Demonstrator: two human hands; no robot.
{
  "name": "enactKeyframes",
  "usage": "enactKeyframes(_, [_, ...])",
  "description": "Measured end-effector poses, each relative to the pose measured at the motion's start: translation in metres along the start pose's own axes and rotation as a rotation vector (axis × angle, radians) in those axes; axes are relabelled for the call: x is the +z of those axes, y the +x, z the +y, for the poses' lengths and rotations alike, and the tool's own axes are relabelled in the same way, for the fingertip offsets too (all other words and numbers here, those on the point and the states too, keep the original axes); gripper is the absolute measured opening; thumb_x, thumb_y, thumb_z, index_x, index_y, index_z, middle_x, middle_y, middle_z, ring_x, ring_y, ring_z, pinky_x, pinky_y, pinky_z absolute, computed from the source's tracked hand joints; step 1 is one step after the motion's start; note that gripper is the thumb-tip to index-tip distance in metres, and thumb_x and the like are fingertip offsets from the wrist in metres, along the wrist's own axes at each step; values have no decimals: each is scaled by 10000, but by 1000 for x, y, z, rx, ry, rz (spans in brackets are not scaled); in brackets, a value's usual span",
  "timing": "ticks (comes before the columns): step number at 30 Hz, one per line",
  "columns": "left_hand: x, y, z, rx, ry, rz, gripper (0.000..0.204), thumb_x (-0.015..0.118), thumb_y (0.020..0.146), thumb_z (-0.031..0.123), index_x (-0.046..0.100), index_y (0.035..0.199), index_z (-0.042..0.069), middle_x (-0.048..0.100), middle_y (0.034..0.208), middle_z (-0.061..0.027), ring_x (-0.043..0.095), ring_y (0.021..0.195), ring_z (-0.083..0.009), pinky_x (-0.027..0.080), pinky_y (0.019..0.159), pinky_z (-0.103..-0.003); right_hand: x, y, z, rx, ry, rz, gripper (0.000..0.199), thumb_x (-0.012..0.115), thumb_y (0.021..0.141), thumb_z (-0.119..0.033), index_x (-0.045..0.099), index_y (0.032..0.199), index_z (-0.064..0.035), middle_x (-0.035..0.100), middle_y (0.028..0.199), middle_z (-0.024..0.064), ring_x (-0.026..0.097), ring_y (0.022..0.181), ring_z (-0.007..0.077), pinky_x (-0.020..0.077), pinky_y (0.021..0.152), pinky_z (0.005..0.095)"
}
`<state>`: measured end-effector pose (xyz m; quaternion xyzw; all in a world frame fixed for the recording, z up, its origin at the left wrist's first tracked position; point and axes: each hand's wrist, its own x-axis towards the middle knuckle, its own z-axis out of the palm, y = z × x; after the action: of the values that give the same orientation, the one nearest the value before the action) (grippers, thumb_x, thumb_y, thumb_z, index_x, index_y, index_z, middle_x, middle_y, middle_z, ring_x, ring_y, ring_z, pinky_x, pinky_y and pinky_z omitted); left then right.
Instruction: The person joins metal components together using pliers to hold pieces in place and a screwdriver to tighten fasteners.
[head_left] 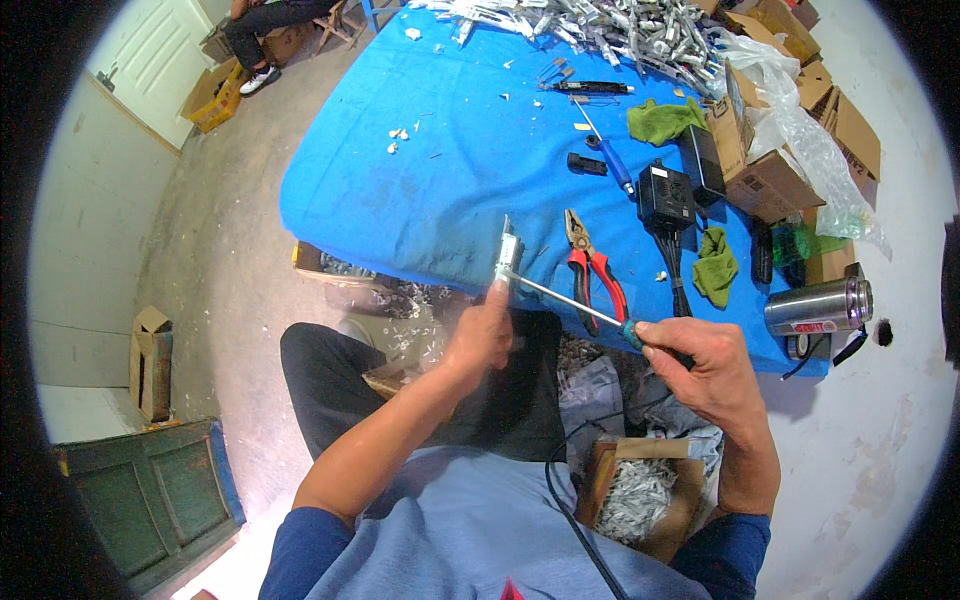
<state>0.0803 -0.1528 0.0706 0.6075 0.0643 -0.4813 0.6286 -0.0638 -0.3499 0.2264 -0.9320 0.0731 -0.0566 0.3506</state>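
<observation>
At the near edge of the blue-covered table (350,190), my left hand (483,330) is closed on a small white plastic part (508,256) with thin metal prongs at its far end. My right hand (705,365) grips a screwdriver (570,299) by its dark green handle. The shaft slants up and left, and its tip meets the white part just beyond my left fingers. Between my hands and the tools behind lie red-and-black pliers (597,272), jaws pointing away. What exactly the tip touches on the part is too small to tell.
A heap of white and metal parts (620,35) covers the far side. On the right are a blue-handled screwdriver (612,165), a black adapter box (666,196), green cloths (715,268), a steel flask (818,306) and cardboard boxes (765,185). Another person's leg (250,45) shows at upper left.
</observation>
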Motion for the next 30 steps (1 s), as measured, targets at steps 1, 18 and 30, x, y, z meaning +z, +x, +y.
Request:
enactKeyframes(1, [0, -1, 1, 4, -2, -6, 627, 443, 893, 708, 306, 595, 174, 295, 531, 19, 305, 440, -135, 301, 447, -305, 2, 1, 0, -15, -2, 6, 189, 695, 795, -49, 700, 980, -16, 695, 868, 158, 693, 766, 286, 538, 652, 333])
enactKeyframes(18, [-3, 1, 7, -28, 6, 13, 614, 536, 873, 669, 301, 562, 194, 284, 513, 28, 289, 430, -130, 296, 439, -319, 22, -1, 27, 316, 460, 201, 260, 685, 888, -138, 665, 1109, -1, 664, 875, 37, 577, 697, 70, 482, 614, 233])
enactKeyframes(30, [-11, -8, 15, 67, -154, 47, 516, 628, 870, 571, 387, 630, 182, 273, 536, 63, 293, 450, -94, 278, 444, -278, 64, -9, 47, 444, 687, 313, 442, 704, 879, -187, 565, 1248, 11, 649, 896, 73, 565, 660, 72, 458, 528, 212])
